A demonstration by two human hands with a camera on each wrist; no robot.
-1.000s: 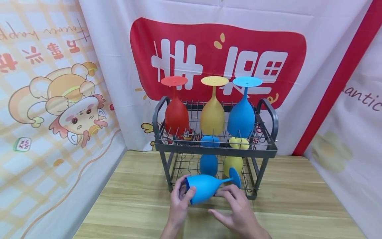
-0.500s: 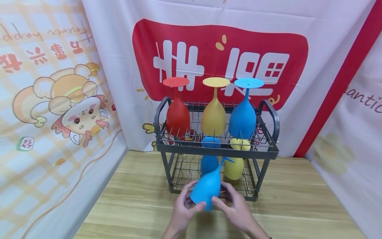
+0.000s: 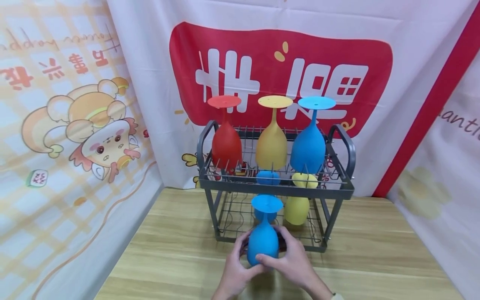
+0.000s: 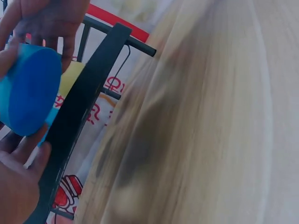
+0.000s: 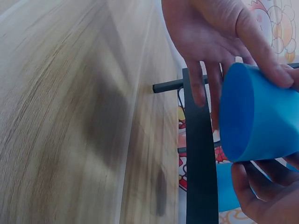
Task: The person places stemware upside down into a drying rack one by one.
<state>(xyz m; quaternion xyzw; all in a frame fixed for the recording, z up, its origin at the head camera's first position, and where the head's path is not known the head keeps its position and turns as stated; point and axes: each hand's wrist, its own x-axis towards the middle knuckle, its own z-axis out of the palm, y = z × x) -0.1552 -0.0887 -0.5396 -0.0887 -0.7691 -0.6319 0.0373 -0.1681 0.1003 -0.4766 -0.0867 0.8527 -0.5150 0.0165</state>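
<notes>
A blue plastic goblet is upside down between my two hands, in front of the rack, its round foot on top and its open rim facing down. My left hand grips the bowl from the left. From the right, my right hand holds the same bowl, its thumb across the front. Both wrist views show the hollow rim of the goblet above the table, with fingers of both hands around it. Behind it, another blue goblet stands inverted on the lower tier, partly hidden, beside a yellow goblet.
A dark two-tier wire rack stands on the wooden table. Its upper tier bears an inverted red goblet, a yellow goblet and a blue goblet. Printed cloth hangs behind and at both sides.
The goblet has turned from lying sideways, foot to the right, to upside down with its foot up. My right hand has come from beside the stem to grip the bowl.
</notes>
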